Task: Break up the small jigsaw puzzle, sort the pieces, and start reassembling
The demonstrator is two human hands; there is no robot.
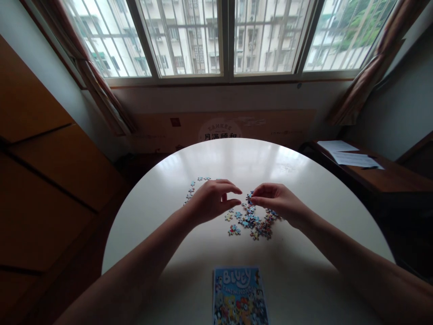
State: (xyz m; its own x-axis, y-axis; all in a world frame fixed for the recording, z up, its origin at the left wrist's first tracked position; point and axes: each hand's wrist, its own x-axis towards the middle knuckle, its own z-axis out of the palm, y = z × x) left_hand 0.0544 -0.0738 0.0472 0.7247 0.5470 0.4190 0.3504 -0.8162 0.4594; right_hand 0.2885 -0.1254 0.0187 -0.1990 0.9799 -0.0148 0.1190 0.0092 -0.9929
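Observation:
Between the fingertips of my right hand (275, 201) is a small bluish jigsaw puzzle piece (249, 196), held in a pinch above the loose pile. My left hand (213, 198) faces it from the other side, thumb and fingers apart with nothing visible between them. Below and between both hands lies a heap of mixed jigsaw pieces (252, 220), mostly blue, brown and yellow. A broken line of pieces (190, 190) curves along the far left, partly hidden behind my left hand. Near me, a picture sheet (240, 295) reading "Bluey" lies flat on the table.
Everything rests on a round white table (145, 234). Off to the right stands a brown wooden surface (402, 174) with papers (352, 155) and a pen on it. Wooden cabinets (40, 180) are at the left, and a barred window (189, 40) is ahead.

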